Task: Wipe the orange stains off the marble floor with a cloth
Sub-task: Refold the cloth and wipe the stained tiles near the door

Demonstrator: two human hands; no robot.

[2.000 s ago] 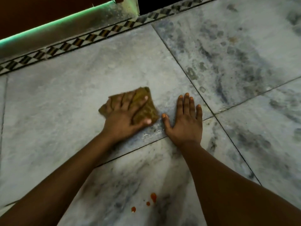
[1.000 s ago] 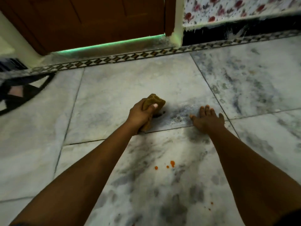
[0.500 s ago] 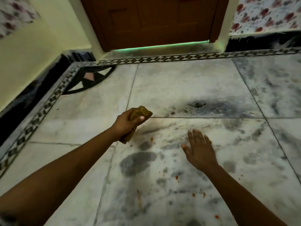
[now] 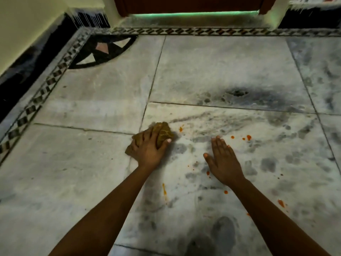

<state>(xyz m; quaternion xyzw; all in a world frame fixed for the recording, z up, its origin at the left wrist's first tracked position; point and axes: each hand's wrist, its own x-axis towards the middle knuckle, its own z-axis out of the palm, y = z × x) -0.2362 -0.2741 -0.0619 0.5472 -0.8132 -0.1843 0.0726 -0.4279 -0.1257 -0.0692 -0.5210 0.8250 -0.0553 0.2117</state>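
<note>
Pressing cloth (image 4: 163, 134) — left hand (image 4: 149, 150) gripping (right hand (image 4: 224, 161) flat) — beside orange stains (image 4: 239, 138).

Both forearms are showing bare, no sleeves; left hand (image 4: 147, 148) and right hand (image 4: 222, 159) aren't wearing gloves or rings.

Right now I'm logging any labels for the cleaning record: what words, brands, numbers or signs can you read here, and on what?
None: no readable text anywhere in this view.
The cloth under the left hand shows only a pale pattern, no label.
The floor, its patterned border and the door carry no writing.
</note>
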